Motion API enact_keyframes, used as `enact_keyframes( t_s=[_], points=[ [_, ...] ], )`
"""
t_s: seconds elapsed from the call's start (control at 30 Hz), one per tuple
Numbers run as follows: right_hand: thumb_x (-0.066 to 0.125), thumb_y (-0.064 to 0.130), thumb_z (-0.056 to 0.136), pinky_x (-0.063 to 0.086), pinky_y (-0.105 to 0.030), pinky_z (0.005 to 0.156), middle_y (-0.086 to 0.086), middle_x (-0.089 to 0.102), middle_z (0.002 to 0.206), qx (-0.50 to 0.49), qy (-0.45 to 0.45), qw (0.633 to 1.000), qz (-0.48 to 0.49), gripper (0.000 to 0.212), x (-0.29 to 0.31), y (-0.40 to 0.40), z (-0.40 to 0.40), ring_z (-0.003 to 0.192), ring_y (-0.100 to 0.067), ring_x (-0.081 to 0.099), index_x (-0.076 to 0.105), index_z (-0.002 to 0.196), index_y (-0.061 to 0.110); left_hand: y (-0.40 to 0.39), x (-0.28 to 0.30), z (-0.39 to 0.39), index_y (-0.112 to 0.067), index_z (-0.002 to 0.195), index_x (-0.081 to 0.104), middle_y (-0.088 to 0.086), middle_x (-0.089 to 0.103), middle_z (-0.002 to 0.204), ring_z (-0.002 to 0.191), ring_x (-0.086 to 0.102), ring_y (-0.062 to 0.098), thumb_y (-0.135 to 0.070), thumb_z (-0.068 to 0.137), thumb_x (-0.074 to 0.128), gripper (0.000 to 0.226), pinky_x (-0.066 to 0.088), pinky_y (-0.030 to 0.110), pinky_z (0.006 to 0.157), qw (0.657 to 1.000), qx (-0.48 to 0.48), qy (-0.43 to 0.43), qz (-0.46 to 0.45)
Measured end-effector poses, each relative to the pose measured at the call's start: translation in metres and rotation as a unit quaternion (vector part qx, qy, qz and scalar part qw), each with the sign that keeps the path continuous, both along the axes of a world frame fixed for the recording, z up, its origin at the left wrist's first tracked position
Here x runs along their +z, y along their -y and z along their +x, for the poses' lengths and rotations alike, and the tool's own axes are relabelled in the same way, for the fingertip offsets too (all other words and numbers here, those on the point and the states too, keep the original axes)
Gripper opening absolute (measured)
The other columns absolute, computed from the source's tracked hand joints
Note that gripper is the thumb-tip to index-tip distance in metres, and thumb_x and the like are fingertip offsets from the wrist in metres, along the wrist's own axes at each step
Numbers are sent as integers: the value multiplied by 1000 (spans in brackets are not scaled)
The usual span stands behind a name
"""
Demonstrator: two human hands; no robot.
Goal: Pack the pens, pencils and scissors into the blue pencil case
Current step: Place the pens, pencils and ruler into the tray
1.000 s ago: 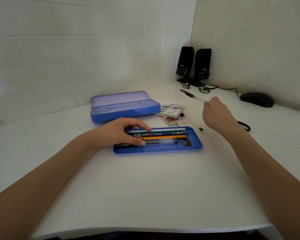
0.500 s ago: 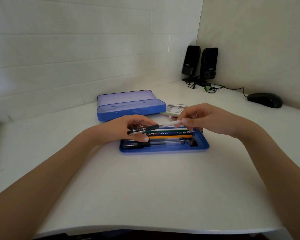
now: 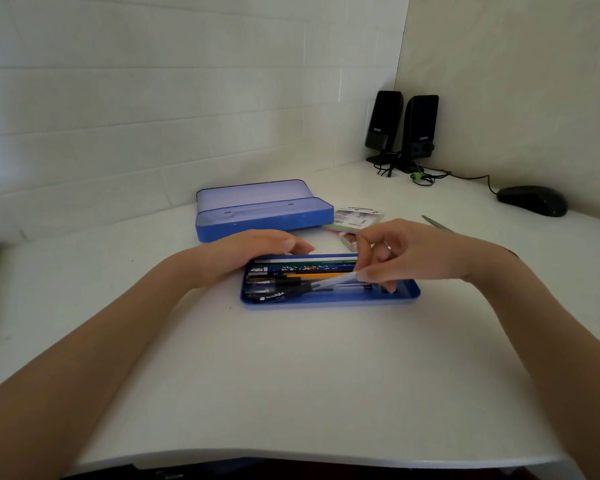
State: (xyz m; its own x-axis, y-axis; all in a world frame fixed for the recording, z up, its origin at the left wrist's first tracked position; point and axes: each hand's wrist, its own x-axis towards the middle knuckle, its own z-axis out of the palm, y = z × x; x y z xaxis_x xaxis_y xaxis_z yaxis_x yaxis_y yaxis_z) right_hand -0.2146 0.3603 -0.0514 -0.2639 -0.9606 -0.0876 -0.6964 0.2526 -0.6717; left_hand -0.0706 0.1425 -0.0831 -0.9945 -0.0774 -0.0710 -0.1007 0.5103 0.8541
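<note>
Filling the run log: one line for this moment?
phase: placing | right hand: pinches clear pen over blue tray | left hand: rests on tray | scissors: unpacked

The flat metal pencil tray [image 3: 329, 302] is blue. Inside lie a plain orange pencil [image 3: 321, 276], a dark blue pencil with white squiggles [image 3: 309, 269] and black-capped pens [image 3: 278, 295] — 2 black box speakers [image 3: 400, 131] behind.

Both hands [image 3: 329, 261] crowd the tray [image 3: 329, 301], bare desk [image 3: 309, 375] in front
</note>
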Motion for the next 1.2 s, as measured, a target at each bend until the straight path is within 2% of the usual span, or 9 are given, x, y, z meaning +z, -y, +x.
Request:
enact_keyframes(
  t_s=[0.13,0.33,0.43,0.5,0.6,0.7,0.8,1.0,1.2],
  points=[
    [71,32,78,36,-26,52,7,48,41,0,-37,999,40,26,-8,9,13,42,-12,41,52,64,22,2,0,3,-45,120,57,-23,61,117,109,58,0,-48,65,70,56,47,18,92,997,-38,20,-63],
    [72,47,70,33,-25,53,9,44,40,-85,-45,995,-34,28,-4,8,4,43,-9,36,64,76,20,1,-1,2,-43,120,57,-20,60,118,107,59,-1,-25,74,78,54,47,17,92,995,-36,21,-86],
    [64,41,82,38,-25,55,9,55,60,-220,-129,959,-121,19,-9,7,-19,56,-12,47,65,84,23,-1,0,2,-43,119,57,-19,61,117,105,60,-1,-25,74,77,53,47,17,91,996,-33,21,-81],
    [61,33,87,40,-28,61,5,59,79,-291,-212,927,-104,13,-15,5,-33,68,-13,52,67,94,24,-1,0,2,-44,119,57,-19,61,117,105,60,0,-27,73,77,52,47,18,91,996,-32,19,-80],
    [59,30,89,49,-35,77,0,63,103,-350,-261,899,-38,26,-25,3,-44,91,-19,59,66,113,24,-1,1,3,-45,120,56,-20,60,118,107,59,0,-37,66,80,59,46,17,91,996,-38,21,-77],
    [60,36,88,50,-37,82,-5,65,117,-371,-239,897,-11,33,-31,7,-46,102,-22,60,65,117,21,-2,3,4,-47,119,55,-20,58,117,105,58,-2,-36,64,82,62,46,12,88,996,-39,30,-79],
    [61,40,87,51,-35,77,-5,69,109,-361,-198,911,-16,31,-32,12,-42,94,-20,61,70,109,20,-2,1,3,-46,117,56,-21,59,115,102,58,-4,-24,70,80,57,46,10,84,996,-30,23,-85],
    [63,24,83,56,-40,79,-2,69,96,-366,-184,912,11,16,-29,13,-40,82,-23,65,73,96,22,-3,-1,3,-44,117,57,-18,59,116,102,59,-2,-23,71,80,56,46,10,86,996,-22,16,-89],
    [65,17,81,47,-30,72,-6,68,101,-397,-197,896,17,18,-27,10,-42,90,-24,62,71,98,15,-3,-2,2,-45,116,58,-18,60,117,104,59,-1,-23,70,80,56,46,11,86,997,-21,13,-79]
  ],
)
